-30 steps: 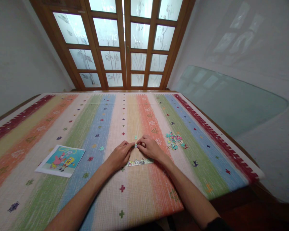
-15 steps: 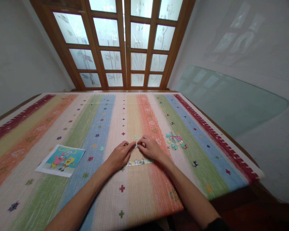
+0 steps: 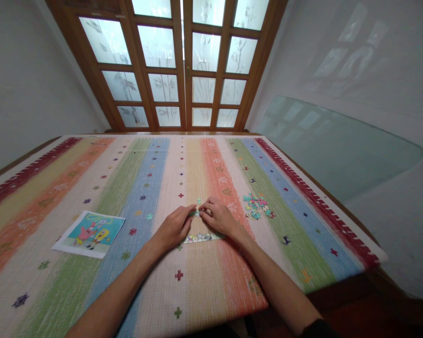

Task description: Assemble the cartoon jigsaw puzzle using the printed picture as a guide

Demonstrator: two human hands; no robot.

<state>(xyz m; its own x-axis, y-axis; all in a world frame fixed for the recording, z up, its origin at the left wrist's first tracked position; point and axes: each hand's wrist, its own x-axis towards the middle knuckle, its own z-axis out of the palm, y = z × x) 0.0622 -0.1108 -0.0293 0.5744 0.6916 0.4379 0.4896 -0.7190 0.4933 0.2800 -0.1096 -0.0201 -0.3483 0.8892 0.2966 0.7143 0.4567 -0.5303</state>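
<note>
My left hand point(image 3: 176, 224) and my right hand point(image 3: 216, 217) meet over the middle of the cloth, fingertips nearly touching. Small teal jigsaw puzzle pieces point(image 3: 196, 213) lie between and under the fingertips, partly hidden by them. Both hands are closed in a pinch on these pieces. Just beyond the fingers lies a single green puzzle piece point(image 3: 199, 201). Nearer to me, below the hands, sits a joined strip of puzzle pieces point(image 3: 200, 237), its ends partly covered by my hands.
A heap of loose puzzle pieces point(image 3: 256, 206) lies to the right. On the left rests a printed cartoon picture point(image 3: 91, 234), with a lone teal piece point(image 3: 149, 217) between it and my left hand. A striped tablecloth point(image 3: 197, 286) covers the table. Glass-paned doors point(image 3: 186, 112) stand behind.
My fingers have shifted slightly at the teal pieces, and the left fingertips have drawn back a little. More teal shows beside them. The strip, heap and picture stay in place.
</note>
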